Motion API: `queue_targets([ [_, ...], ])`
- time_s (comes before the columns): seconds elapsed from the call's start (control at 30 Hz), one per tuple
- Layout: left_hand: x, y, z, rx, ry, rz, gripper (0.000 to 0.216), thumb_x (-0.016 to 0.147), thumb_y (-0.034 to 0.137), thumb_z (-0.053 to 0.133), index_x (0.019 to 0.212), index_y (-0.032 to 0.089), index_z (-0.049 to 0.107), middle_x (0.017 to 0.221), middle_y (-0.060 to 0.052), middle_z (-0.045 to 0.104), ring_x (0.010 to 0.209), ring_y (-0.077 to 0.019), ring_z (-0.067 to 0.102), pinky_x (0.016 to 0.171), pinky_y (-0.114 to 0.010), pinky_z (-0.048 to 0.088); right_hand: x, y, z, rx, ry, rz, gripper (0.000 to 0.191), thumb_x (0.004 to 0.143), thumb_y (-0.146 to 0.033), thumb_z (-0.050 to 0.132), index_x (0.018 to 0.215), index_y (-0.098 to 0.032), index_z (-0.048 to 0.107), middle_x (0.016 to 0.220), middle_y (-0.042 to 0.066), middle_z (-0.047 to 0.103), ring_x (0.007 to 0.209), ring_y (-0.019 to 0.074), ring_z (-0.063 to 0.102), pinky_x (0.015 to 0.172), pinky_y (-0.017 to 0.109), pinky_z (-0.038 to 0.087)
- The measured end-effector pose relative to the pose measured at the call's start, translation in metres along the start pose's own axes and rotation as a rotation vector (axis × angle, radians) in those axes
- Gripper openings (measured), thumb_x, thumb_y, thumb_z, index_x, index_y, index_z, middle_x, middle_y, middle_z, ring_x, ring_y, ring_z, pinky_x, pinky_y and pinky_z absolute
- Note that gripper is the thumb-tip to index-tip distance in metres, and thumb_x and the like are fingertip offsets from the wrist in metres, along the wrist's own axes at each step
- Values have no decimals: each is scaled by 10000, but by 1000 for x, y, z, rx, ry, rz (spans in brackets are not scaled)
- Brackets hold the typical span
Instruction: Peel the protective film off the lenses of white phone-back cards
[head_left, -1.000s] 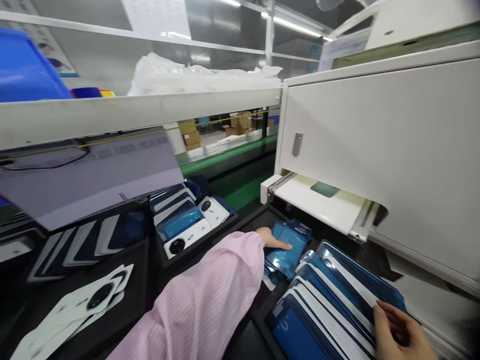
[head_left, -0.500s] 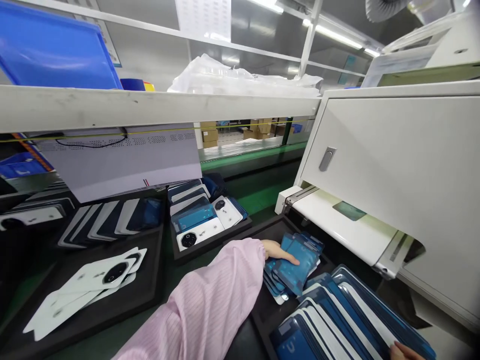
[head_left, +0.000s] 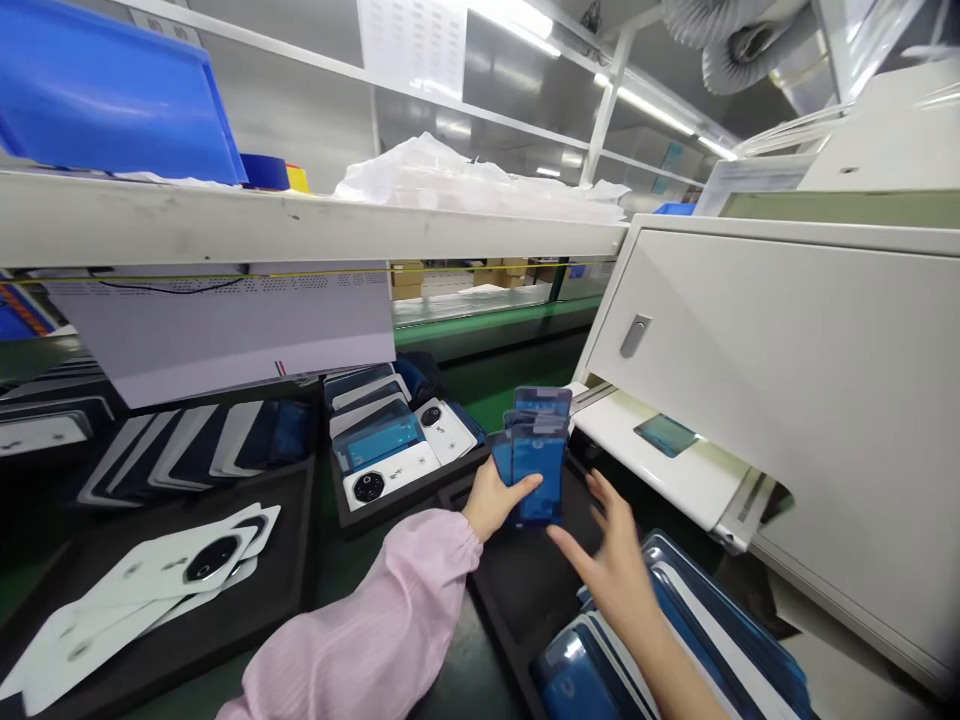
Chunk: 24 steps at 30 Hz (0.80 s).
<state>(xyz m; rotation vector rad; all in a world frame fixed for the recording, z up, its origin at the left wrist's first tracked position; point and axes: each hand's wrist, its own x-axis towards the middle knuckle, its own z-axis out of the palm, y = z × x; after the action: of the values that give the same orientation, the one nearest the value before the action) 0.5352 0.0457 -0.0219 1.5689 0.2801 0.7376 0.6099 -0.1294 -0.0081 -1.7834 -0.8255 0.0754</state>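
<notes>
A small stack of blue film-covered phone panels [head_left: 538,455] stands nearly upright in my left hand [head_left: 499,498], the thumb lying across its front face. Close by on the right, my right hand [head_left: 611,550] has its fingers apart and holds nothing; a gap separates it from the stack. Beneath both hands is a black tray [head_left: 517,590]. Rows of blue and white panels [head_left: 592,670] lean in the tray's near right part, partly hidden by my right forearm.
A white machine [head_left: 787,400] with a conveyor [head_left: 675,480] stands at right, a blue-green panel [head_left: 666,435] on its belt. Left are a tray [head_left: 285,560] with white phone back covers [head_left: 150,580] and a smaller tray [head_left: 420,508] of panels. A shelf [head_left: 315,225] spans above.
My left hand has lifted the stack of blue panels from the tray and tipped it upright. My right hand has left the leaning panels at lower right and come up beside the stack, fingers spread.
</notes>
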Motion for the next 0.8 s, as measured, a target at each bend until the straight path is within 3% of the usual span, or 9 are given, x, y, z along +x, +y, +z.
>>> queue_targets([
  [0.03, -6, -3, 1, 3, -7, 34, 311, 975, 302, 705, 1256, 178, 660, 1279, -98, 694, 1139, -294, 684, 987, -540, 557, 12, 2, 16, 24, -44, -24, 1000, 721, -633, 782, 1516, -188, 370, 1563, 192, 455, 1453, 383, 443, 1181, 563, 405],
  [0.17, -22, -13, -1, 36, -53, 147, 390, 964, 323, 717, 1319, 190, 625, 1305, -103, 678, 1162, -308, 670, 1015, -568, 532, 28, 16, 46, 89, -157, -58, 927, 770, -557, 800, 1500, -176, 373, 1385, 177, 617, 1248, 356, 633, 1104, 604, 461],
  [0.4, -28, -18, -1, 87, -22, 159, 545, 965, 351, 704, 1458, 225, 507, 1418, -121, 592, 1254, -348, 600, 1076, -621, 459, 13, 26, 43, 160, -217, -94, 916, 827, -537, 787, 1541, -212, 315, 1387, 145, 607, 1279, 337, 605, 1109, 591, 452],
  [0.53, -32, -25, 4, 79, -14, 36, 354, 949, 310, 729, 1271, 188, 647, 1370, -106, 630, 1234, -328, 610, 1054, -588, 484, 14, 45, 42, 104, -250, 19, 728, 884, -627, 673, 1436, -184, 500, 1403, 150, 613, 1295, 331, 599, 1121, 605, 433],
  [0.6, -32, -19, 7, 52, 4, -48, 249, 947, 291, 734, 1161, 170, 694, 1304, -96, 674, 1187, -307, 643, 1028, -562, 512, 18, 46, 39, 39, -245, 97, 774, 831, -722, 639, 1376, -178, 560, 1377, 161, 636, 1334, 363, 569, 1151, 637, 388],
  [0.67, -32, -4, 8, -15, 49, -131, 226, 956, 291, 729, 1141, 162, 708, 1266, -94, 706, 1162, -297, 671, 1014, -552, 533, 25, 36, 36, -34, -234, 151, 931, 690, -846, 617, 1361, -201, 586, 1362, 182, 648, 1402, 458, 484, 1176, 671, 344],
  [0.73, -31, 18, 8, -133, 106, -201, 249, 959, 306, 732, 1159, 157, 720, 1216, -91, 752, 1109, -287, 721, 984, -537, 571, 35, 19, 35, -79, -255, 119, 1066, 548, -913, 608, 1365, -228, 603, 1396, 195, 626, 1454, 546, 370, 1182, 693, 323],
  [0.8, -29, 41, 4, -269, 184, -258, 351, 870, 302, 831, 1180, 162, 745, 1219, -107, 789, 1150, -308, 736, 1005, -547, 576, 44, 1, 40, -100, -289, 22, 1128, 486, -874, 694, 1453, -314, 536, 1463, 160, 579, 1474, 530, 350, 1173, 624, 386],
])
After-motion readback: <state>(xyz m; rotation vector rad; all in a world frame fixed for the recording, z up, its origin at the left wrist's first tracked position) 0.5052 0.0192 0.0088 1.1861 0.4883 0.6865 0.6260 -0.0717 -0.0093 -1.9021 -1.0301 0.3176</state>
